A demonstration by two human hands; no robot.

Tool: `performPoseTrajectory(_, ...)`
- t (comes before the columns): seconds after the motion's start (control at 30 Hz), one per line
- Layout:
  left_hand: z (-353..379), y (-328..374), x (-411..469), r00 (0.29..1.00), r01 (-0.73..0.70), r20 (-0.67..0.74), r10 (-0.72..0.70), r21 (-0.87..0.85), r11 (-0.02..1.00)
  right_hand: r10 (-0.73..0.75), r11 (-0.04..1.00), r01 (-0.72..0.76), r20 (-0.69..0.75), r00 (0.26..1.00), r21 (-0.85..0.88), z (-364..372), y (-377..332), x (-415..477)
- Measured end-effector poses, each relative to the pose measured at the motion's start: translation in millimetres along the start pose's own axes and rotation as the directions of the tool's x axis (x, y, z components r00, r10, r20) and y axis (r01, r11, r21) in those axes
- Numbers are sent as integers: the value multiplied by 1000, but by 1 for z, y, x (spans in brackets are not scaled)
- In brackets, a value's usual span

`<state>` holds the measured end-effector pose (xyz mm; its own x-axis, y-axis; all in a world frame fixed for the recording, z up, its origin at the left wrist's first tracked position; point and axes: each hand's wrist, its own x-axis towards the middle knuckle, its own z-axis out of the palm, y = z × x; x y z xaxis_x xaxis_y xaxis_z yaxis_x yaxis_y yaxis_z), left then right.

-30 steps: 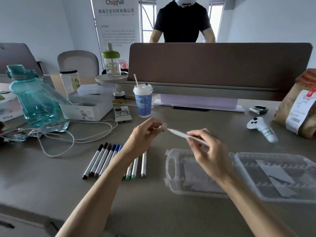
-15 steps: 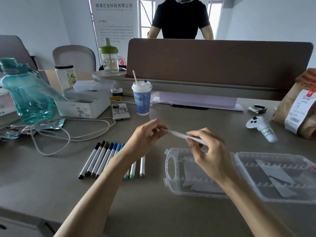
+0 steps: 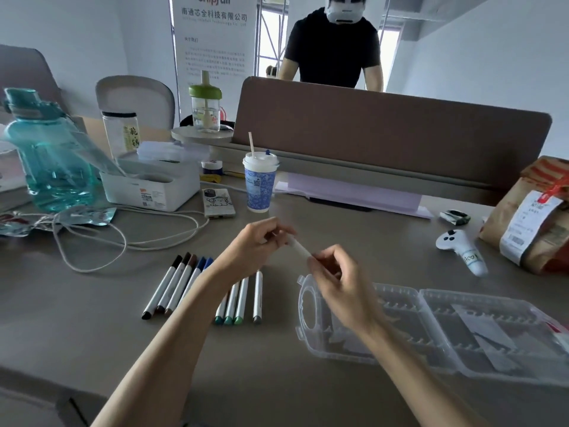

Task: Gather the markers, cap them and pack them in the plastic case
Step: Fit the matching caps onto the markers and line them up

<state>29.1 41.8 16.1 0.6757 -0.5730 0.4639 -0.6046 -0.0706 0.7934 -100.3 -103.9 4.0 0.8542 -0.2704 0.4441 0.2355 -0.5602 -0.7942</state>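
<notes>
grey desk [image 3: 277,380], brown divider [image 3: 385,134] | left hand [image 3: 255,245], right hand [image 3: 335,278] both pinch white marker [image 3: 298,248]

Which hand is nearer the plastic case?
Right. The right hand is over the left end of the plastic case; the left hand is farther left, above the markers.

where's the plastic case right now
In the head view the plastic case lies open at lower right, its left end partly hidden by the right hand, just right of the row of markers.
</notes>
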Motion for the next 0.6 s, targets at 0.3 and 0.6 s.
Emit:
performPoseTrajectory(0.3, -9, -26, 4, 954, 252, -197, -227, 111, 961, 37, 850, 89, 227, 973, -519, 43, -9, 29)
performPoseTrajectory(0.6, -7, -20, 3, 920, 320, -260, -293, 68, 945, 140, 765, 128, 357, 924, -631, 51, -4, 39)
